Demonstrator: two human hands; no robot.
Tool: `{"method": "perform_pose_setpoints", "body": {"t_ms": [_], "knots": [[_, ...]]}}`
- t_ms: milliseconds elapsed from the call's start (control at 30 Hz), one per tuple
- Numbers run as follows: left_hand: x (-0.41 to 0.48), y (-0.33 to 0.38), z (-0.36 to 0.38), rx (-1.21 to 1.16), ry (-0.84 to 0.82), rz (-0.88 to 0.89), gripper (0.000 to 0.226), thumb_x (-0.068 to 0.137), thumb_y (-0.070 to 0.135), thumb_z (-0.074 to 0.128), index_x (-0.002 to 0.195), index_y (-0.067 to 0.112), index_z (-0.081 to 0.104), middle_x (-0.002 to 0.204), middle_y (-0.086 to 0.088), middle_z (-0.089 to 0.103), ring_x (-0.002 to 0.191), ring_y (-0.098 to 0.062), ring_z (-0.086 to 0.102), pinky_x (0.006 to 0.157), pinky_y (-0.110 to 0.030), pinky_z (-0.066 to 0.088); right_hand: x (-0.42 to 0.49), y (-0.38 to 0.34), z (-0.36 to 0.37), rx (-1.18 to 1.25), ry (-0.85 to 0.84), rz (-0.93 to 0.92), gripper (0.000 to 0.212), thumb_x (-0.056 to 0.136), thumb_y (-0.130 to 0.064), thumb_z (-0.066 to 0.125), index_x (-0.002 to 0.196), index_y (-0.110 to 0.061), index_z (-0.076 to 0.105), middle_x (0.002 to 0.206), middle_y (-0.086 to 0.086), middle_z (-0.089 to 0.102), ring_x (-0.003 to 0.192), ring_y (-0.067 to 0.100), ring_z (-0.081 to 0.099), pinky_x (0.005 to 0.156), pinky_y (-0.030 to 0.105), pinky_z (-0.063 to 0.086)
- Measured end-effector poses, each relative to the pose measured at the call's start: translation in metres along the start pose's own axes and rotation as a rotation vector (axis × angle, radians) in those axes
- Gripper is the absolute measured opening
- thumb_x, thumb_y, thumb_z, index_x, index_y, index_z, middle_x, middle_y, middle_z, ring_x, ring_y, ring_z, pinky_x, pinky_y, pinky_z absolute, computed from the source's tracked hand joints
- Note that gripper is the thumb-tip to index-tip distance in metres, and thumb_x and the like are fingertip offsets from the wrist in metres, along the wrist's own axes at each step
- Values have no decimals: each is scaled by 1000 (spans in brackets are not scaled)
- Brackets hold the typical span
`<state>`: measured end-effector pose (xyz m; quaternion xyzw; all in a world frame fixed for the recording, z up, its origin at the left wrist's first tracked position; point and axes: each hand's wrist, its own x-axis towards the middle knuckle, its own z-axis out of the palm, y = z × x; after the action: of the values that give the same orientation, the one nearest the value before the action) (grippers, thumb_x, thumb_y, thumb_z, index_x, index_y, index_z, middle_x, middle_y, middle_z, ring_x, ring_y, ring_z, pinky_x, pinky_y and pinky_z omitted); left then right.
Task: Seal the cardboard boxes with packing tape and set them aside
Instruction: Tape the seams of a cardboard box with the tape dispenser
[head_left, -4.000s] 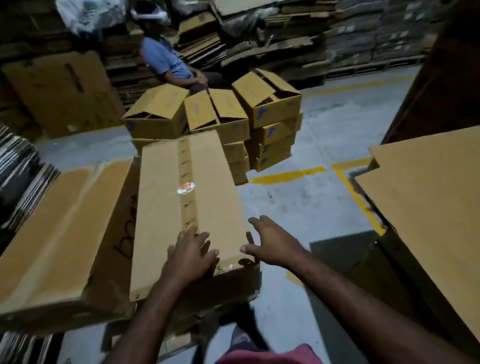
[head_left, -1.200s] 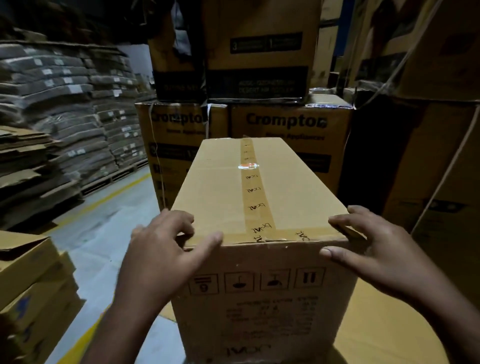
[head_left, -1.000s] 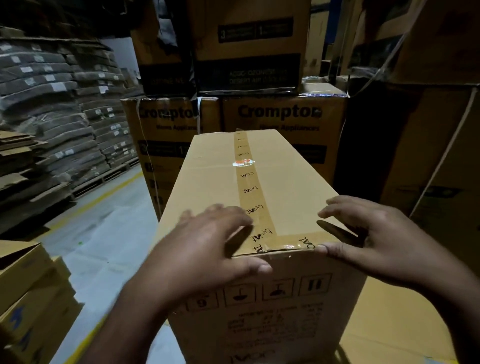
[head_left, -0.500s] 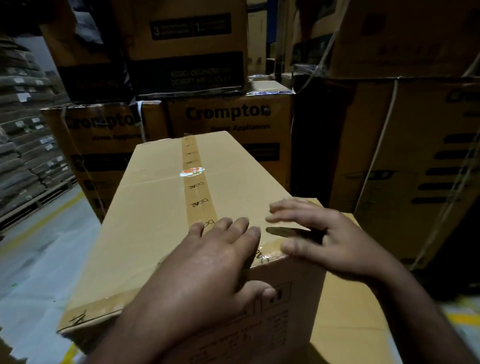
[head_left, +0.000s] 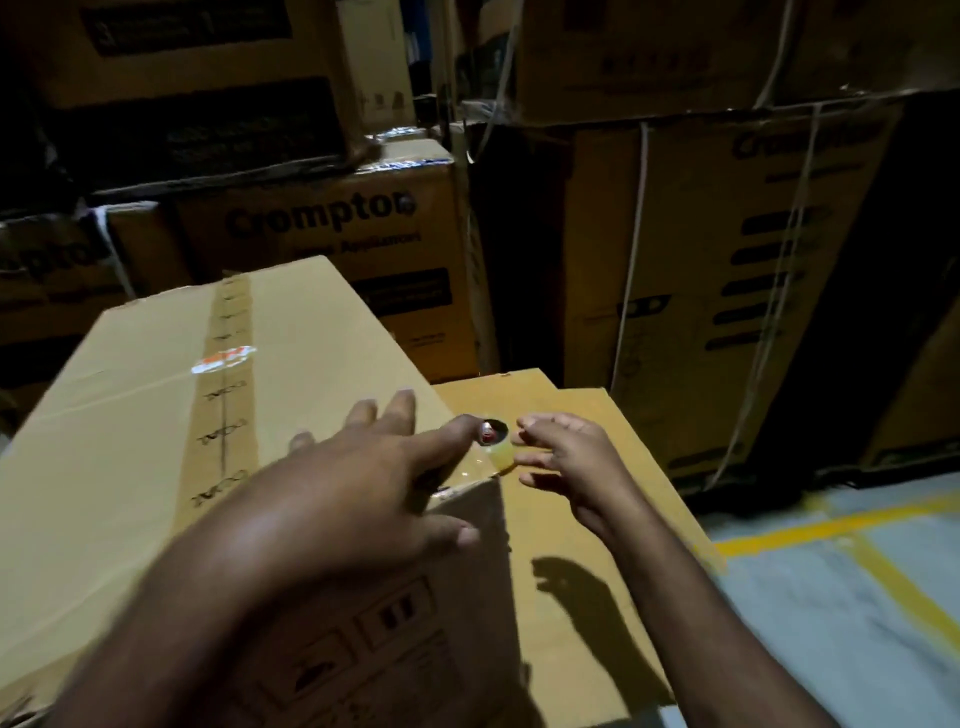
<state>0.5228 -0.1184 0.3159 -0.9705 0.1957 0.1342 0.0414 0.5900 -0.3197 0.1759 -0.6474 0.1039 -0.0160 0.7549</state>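
The left hand (head_left: 332, 499) lies flat on the matte cardboard box (head_left: 130, 415); the right hand (head_left: 571, 462), loosely curled, touches glossy tape (head_left: 496, 460).

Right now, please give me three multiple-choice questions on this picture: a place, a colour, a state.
1. The left hand lies: A) on the taped box B) on the floor C) on a shelf
2. The floor lines are: A) white B) yellow C) blue
3. The taped box's top is: A) open B) torn off C) closed under a tape strip
1 A: its spread fingers lie on the top near the right corner. 2 B: the stripes show yellow. 3 C: the strip runs along the flat seam.
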Motion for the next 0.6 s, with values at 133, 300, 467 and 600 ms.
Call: {"method": "perform_pose_setpoints", "body": {"t_ms": [133,300,467,600], "knots": [[0,6,-9,-79,-28,-14,79,81,74,57,138,72,2,155,27,2,146,-13,19,118,-54,31,40,50,0,-231,114,206,13,91,-24,62,87,-12,66,92,12,69,86,31,68,68,42,59],[-5,32,-9,-93,15,-67,82,61,91,26,138,64,13,150,22,17,144,-12,23,117,-54,32,68,87,33,-529,103,273,22,91,-32,61,79,-14,59,73,2,59,55,12,51,34,17,33],[-8,32,-1,-54,24,-124,73,77,82,27,144,65,1,165,18,-19,153,-17,-20,124,-60,4,78,107,52,-572,20,384,24,97,-30,55,105,-9,63,81,5,62,54,14,55,35,16,31],[-9,24,7,-40,81,-122,74,76,83,18,144,65,-5,164,17,-22,151,-14,-24,123,-62,-1,89,108,51,-313,-78,440,24,92,-13,56,114,-1,59,79,11,57,52,17,53,40,15,38]]}}
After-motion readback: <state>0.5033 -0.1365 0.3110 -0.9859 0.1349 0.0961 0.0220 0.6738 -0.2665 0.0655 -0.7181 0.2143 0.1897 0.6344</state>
